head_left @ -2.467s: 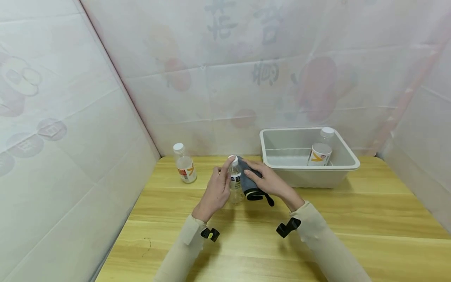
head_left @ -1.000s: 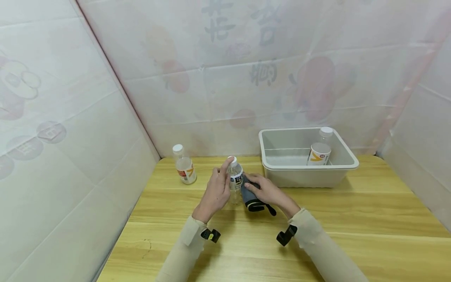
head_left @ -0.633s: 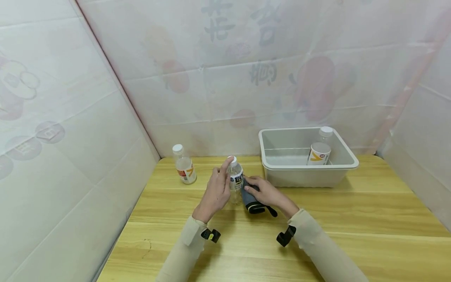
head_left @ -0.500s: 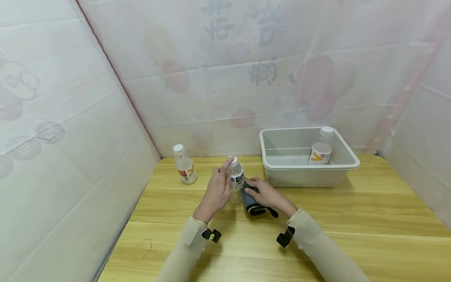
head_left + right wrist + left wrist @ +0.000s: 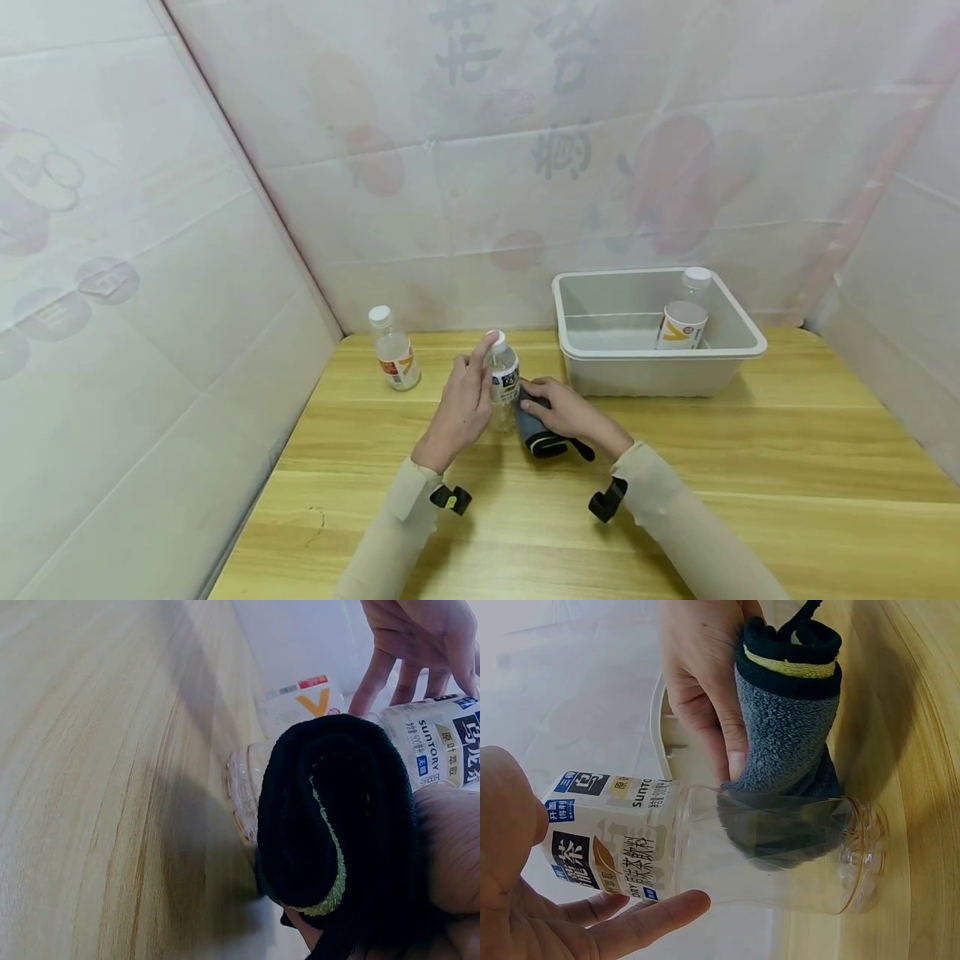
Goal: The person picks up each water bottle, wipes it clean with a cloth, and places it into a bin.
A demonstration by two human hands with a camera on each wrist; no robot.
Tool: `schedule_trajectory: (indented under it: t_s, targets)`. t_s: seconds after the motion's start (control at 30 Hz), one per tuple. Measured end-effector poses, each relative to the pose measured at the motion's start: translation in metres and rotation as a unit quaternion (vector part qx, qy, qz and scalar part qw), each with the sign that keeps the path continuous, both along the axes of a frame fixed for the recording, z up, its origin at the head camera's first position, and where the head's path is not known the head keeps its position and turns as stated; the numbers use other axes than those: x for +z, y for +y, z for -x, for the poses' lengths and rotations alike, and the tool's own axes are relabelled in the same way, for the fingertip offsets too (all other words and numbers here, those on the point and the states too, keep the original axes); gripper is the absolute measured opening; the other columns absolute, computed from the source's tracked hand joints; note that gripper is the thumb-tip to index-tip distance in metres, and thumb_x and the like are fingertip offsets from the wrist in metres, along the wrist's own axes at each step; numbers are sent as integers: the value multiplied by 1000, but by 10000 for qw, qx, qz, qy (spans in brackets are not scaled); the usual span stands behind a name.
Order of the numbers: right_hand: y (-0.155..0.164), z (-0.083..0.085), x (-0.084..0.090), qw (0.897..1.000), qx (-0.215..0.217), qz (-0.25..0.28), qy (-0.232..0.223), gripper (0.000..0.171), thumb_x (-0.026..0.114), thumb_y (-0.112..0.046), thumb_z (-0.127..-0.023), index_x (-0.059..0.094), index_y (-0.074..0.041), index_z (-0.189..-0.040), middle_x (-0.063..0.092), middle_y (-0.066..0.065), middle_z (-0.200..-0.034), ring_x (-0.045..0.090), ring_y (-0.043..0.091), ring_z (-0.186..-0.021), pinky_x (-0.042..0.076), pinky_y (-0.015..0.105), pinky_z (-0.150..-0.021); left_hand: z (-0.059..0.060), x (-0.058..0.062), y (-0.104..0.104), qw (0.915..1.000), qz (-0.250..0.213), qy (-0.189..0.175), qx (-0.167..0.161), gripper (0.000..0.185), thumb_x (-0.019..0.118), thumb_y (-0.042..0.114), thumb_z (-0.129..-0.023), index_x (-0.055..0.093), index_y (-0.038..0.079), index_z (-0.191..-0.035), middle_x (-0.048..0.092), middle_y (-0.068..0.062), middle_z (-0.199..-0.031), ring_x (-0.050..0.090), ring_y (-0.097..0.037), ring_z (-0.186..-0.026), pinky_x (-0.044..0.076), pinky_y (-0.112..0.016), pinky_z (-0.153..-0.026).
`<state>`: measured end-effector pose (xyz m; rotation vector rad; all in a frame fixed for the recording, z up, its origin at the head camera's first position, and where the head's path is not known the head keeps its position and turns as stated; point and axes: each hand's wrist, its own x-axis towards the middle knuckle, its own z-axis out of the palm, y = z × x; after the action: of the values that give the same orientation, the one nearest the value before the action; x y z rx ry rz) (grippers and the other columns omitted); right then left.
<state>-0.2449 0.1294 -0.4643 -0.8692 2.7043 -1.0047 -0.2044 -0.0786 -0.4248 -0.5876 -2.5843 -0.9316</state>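
A clear bottle with a white cap and a dark label stands upright on the wooden table. My left hand holds it, thumb on one side and fingers on the other, as the left wrist view shows around the label. My right hand grips a rolled grey cloth with a black and yellow hem and presses it against the bottle's lower part. In the left wrist view the cloth shows through the clear plastic. The right wrist view shows the rolled cloth end-on beside the bottle.
A second bottle with an orange label stands at the back left. A grey plastic bin sits at the back right with another bottle inside it. Pale sheeting walls close in the left, back and right sides.
My right hand has slid the cloth down from the bottle's neck to its lower part, near the table. The left hand and the bottle have stayed in place.
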Motion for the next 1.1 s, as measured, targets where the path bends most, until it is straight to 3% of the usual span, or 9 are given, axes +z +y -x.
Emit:
schedule_trajectory:
  t_s: [0.6,0.93,1.1]
  targets:
    - [-4,0,-3,9990,-277,-216,-262,50,55,-20,-105,45,3,-149,50,32,-147,51,49,-134,43,60,-110,0,-1,1,9999,2,77,69,57,35,12,-110,18,33,-160,53,-17,-106,46,-17,-79,43,-28,-65]
    - [-9,-6,-6,9964,-519,-657,120,50,60,-20,-103,49,1,-147,48,35,-146,52,49,-133,45,59,-109,1,0,1,9999,-28,38,126,57,34,12,-110,18,34,-160,52,-16,-106,45,-17,-80,42,-28,-65]
    - [-13,-12,-8,9915,-731,-1026,318,52,63,-23,-101,51,-1,-147,48,35,-147,52,49,-133,45,60,-108,0,-2,2,9999,-134,-9,101,53,33,21,-112,18,35,-160,53,-16,-107,46,-18,-80,43,-29,-65]
